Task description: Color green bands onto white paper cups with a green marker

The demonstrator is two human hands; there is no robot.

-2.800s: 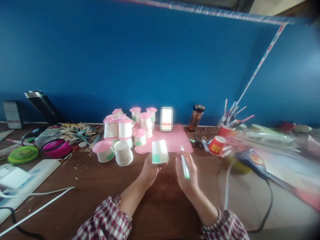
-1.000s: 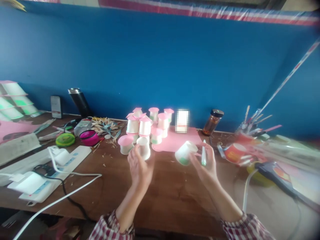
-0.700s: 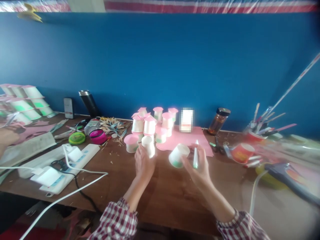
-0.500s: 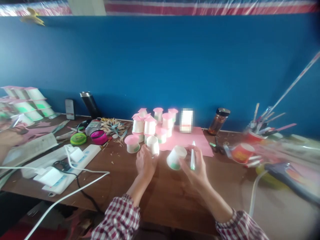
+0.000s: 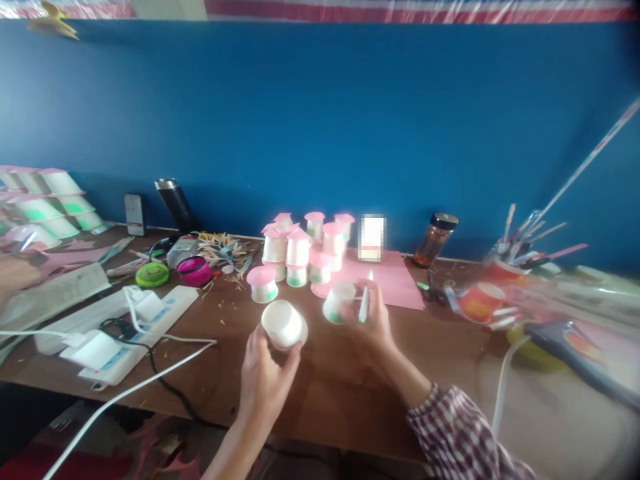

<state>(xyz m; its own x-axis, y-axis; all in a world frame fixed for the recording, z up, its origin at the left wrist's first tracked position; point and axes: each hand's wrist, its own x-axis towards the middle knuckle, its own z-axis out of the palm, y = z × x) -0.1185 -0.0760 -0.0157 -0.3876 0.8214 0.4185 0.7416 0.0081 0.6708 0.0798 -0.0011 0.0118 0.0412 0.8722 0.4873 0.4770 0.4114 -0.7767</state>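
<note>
The left hand (image 5: 273,370) is clasped round a cup (image 5: 280,323) over the worktop (image 5: 325,400), short of its front edge. The right hand (image 5: 373,323) grips a pen (image 5: 365,303) while touching a second cup (image 5: 334,303), probably to avoid setting the pen down. Topped cups (image 5: 299,251) stand farther back, perhaps out of the way.

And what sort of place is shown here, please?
Probably a craft table: pink-topped paper cups stand grouped near pink paper, sticks stand in a red cup, and the right hand holds a pen.
</note>
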